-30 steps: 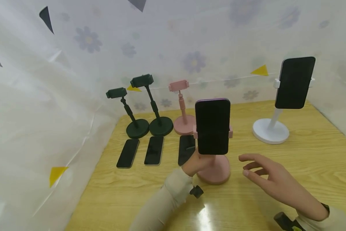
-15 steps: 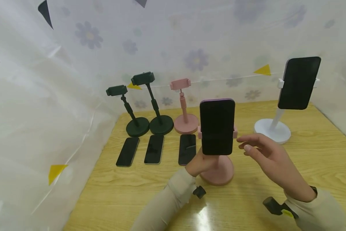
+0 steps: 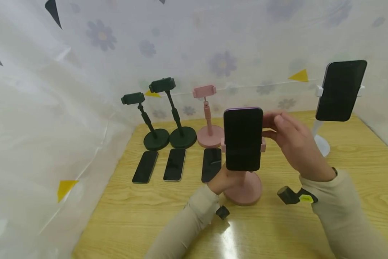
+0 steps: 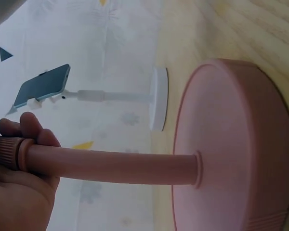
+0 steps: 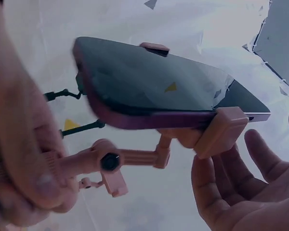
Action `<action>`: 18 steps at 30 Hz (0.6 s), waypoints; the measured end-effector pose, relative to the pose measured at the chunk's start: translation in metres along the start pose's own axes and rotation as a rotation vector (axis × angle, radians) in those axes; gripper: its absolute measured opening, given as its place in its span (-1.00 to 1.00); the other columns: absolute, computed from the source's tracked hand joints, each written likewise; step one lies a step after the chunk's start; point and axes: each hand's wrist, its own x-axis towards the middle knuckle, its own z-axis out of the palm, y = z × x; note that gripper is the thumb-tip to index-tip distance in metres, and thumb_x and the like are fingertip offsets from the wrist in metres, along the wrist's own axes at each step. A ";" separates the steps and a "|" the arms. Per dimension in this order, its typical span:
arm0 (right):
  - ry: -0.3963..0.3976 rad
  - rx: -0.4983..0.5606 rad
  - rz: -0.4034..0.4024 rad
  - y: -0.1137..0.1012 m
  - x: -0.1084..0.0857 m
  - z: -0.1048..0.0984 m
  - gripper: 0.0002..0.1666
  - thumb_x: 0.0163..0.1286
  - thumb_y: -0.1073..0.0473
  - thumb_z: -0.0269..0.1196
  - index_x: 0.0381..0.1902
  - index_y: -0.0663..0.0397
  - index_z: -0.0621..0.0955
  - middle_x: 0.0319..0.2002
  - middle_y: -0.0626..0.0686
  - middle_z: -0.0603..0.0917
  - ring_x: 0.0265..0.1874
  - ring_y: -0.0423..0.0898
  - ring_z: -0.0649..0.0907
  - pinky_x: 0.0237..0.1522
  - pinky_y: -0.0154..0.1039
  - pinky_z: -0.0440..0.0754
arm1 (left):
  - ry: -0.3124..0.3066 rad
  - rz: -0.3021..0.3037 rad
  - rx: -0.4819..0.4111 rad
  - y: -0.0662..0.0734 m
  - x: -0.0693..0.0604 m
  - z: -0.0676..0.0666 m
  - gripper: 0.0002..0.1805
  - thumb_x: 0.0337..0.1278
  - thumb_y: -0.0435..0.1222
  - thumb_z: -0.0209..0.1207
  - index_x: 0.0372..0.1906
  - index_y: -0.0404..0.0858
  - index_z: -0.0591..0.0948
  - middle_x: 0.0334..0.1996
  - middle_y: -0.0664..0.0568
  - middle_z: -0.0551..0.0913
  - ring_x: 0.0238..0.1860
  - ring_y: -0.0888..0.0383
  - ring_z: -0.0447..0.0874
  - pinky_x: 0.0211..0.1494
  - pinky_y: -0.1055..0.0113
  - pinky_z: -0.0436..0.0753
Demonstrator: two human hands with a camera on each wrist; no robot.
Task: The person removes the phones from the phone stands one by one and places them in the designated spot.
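The head camera looks forward and down, farthest off, over the desk (image 3: 116, 216) to its far edge. Both wrist views lie rolled sideways: the left is low and close, facing past the pink stand (image 4: 115, 166) toward the far right corner; the right is near the phone (image 5: 144, 84), facing forward. All three share the pink stand.
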 end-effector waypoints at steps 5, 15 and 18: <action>-0.227 0.001 0.118 -0.009 0.030 0.001 -0.58 0.64 0.19 -0.19 0.24 0.24 0.47 0.08 0.04 0.64 0.02 -0.06 0.64 0.13 -0.30 0.58 | -0.017 0.108 -0.095 0.002 0.010 0.009 -0.01 0.20 0.38 -0.07 0.45 -0.29 0.21 0.35 -0.21 0.35 0.21 0.36 0.39 0.35 0.38 0.41; -0.516 -0.063 0.272 -0.016 0.057 -0.002 -0.56 0.64 0.17 -0.21 0.33 0.12 0.39 0.17 0.06 0.62 0.12 0.00 0.64 0.15 -0.23 0.58 | 0.077 -0.241 -0.216 -0.027 -0.011 0.000 -0.81 0.39 -0.48 -0.06 -0.14 -0.10 0.37 -0.26 0.22 0.35 -0.16 0.31 0.31 0.06 0.45 0.31; -0.548 -0.044 0.275 -0.015 0.062 0.002 -0.56 0.63 0.18 -0.22 0.32 0.13 0.39 0.17 0.10 0.64 0.13 0.06 0.66 0.16 -0.18 0.60 | 0.122 -0.274 0.022 -0.025 -0.009 0.001 -0.92 0.47 -0.36 -0.02 -0.19 -0.31 0.42 -0.31 0.17 0.40 -0.26 0.35 0.36 -0.07 0.51 0.39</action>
